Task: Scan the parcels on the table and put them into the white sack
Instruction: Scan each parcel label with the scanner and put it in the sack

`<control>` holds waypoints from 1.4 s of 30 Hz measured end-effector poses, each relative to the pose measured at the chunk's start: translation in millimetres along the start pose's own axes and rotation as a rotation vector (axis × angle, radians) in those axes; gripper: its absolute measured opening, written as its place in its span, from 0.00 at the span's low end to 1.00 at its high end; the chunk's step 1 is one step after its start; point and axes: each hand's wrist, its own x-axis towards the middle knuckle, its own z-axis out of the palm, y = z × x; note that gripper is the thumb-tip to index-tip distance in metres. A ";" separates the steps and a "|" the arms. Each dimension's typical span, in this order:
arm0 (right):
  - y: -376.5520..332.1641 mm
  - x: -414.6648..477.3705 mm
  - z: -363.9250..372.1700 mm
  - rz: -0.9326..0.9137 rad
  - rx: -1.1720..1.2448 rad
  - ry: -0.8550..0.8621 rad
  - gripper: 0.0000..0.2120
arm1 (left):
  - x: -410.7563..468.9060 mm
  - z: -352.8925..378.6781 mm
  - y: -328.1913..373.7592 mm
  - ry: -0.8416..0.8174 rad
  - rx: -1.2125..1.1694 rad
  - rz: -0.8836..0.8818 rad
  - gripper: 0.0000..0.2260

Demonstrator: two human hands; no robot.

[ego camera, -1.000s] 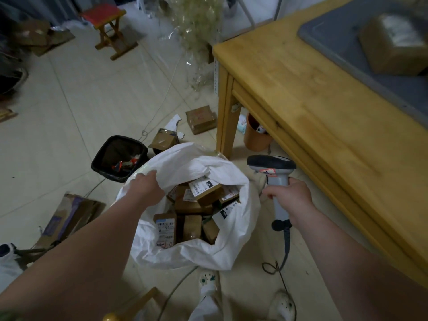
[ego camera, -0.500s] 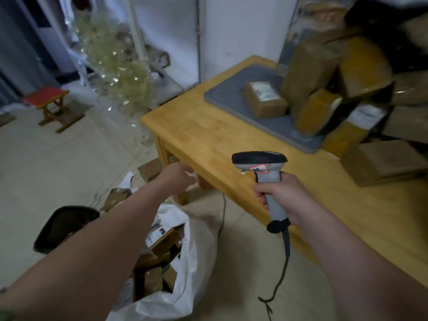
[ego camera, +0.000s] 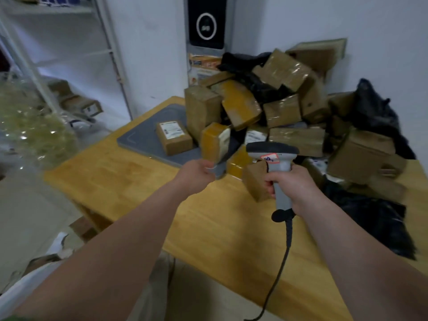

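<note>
A heap of brown taped parcels lies at the back of the wooden table. My left hand reaches to the lower edge of a yellow-taped parcel leaning at the front of the heap; blur hides whether its fingers hold it. My right hand grips the handle of the grey barcode scanner, held upright over the table in front of a small brown parcel. A labelled parcel lies on a grey mat. Only a strip of the white sack shows at the lower left.
Black plastic bags lie among and to the right of the parcels. The scanner's cable hangs over the table's front edge. A white metal rack and a clear plastic bundle stand left of the table. More boxes lie on the floor.
My view has swung up from the sack on the floor to the table. My left hand left the sack's rim and reached forward to the yellow-taped parcel. My right hand kept the scanner.
</note>
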 end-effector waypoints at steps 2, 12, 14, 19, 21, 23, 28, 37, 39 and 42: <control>4.9 11.4 -28.3 0.010 0.022 0.051 0.06 | 12.1 27.8 20.9 -0.054 0.045 0.041 0.11; 35.5 49.2 -90.8 0.092 0.164 0.137 0.04 | 92.0 112.7 41.4 -0.165 0.202 0.113 0.33; 42.1 55.1 -95.1 0.117 0.179 0.150 0.04 | 109.5 125.9 37.3 -0.196 0.242 0.106 0.37; 53.9 68.6 -98.2 0.157 0.201 0.156 0.04 | 136.8 152.6 32.7 -0.245 0.343 0.019 0.54; 57.8 72.4 -96.5 0.164 0.214 0.168 0.04 | 138.5 159.6 32.1 -0.226 0.379 0.033 0.56; 60.8 73.9 -94.4 0.161 0.234 0.167 0.04 | 135.0 161.8 32.1 -0.189 0.358 0.073 0.54; 64.9 66.9 -92.5 0.126 0.323 0.152 0.03 | 106.4 143.0 22.0 -0.290 -0.166 -0.166 0.37; 75.2 30.1 -75.3 0.133 0.323 0.042 0.04 | 15.8 117.8 -29.9 -0.090 -0.239 -0.335 0.29; 76.5 21.4 -72.1 0.134 0.315 0.030 0.03 | 5.0 124.9 -30.4 -0.045 -0.055 -0.140 0.38; 77.5 8.9 -71.6 0.130 0.303 0.035 0.03 | -2.8 138.1 -22.1 -0.045 0.201 0.042 0.44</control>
